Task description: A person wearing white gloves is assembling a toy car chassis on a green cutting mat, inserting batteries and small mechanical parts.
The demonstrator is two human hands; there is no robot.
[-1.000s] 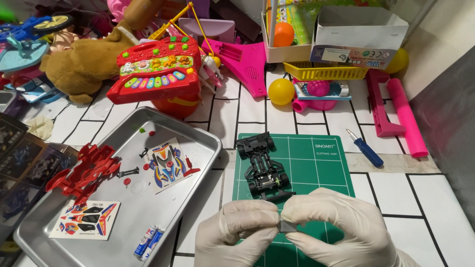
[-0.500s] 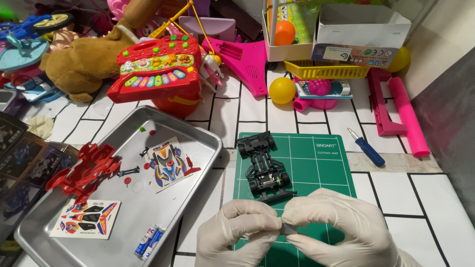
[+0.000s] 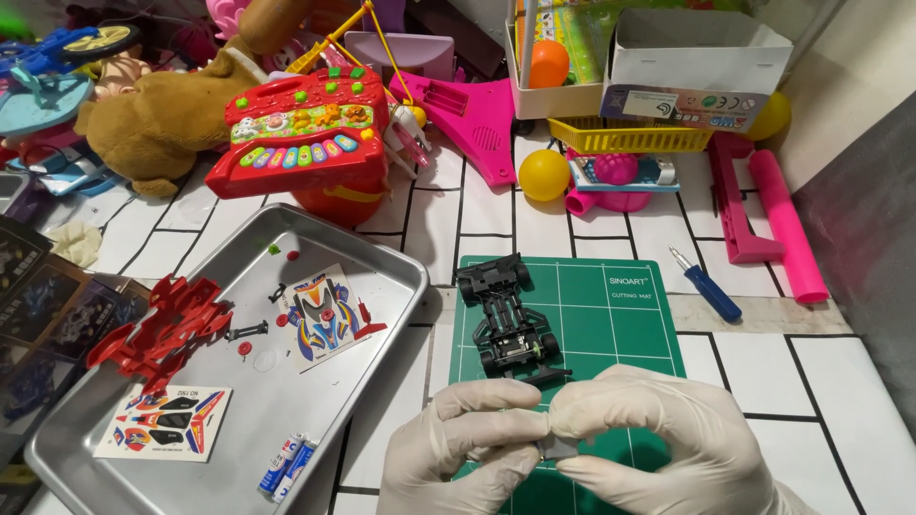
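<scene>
A: Hands?
B: Left hand (image 3: 458, 443) and right hand (image 3: 658, 439), both white-gloved, pinch one small grey part (image 3: 558, 446) between closed fingertips, near the desk's front edge.
A: Car?
B: Black plastic toy-car chassis (image 3: 506, 319) lies on the green cutting mat (image 3: 620, 315), just behind.

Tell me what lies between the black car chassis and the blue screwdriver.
Head view: only bare green cutting mat and a strip of white tile lie between the chassis and the screwdriver; nothing else sits there.

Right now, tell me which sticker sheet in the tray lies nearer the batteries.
The sticker sheet at the tray's near-left corner, beside the batteries. The other sheet lies mid-tray, with small red parts on it.
</scene>
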